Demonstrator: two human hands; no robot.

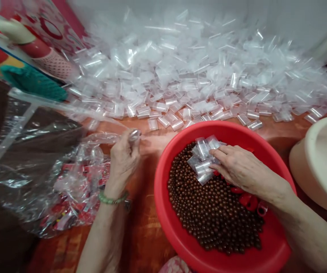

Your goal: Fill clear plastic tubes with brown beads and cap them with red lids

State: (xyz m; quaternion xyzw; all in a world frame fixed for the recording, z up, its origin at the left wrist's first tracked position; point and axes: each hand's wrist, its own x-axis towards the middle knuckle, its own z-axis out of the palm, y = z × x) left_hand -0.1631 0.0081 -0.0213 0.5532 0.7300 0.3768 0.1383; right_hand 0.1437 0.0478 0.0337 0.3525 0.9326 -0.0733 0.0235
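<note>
A red basin holds a heap of small brown beads. Several short clear plastic sleeves lie on the beads. Over the basin, my right hand has its fingers and thumb on the right side of these sleeves, closing on one. Small red plastic pieces lie under and beside that hand, partly covered by it. Left of the basin is my left hand, with a green bead bracelet on the wrist. Its fingers are curled closed around something small and shiny that I cannot make out.
A large pile of clear plastic sleeves covers the back of the wooden surface. A clear zip bag with red packets lies on the left. A cream tub stands at right. Printed boxes stand back left.
</note>
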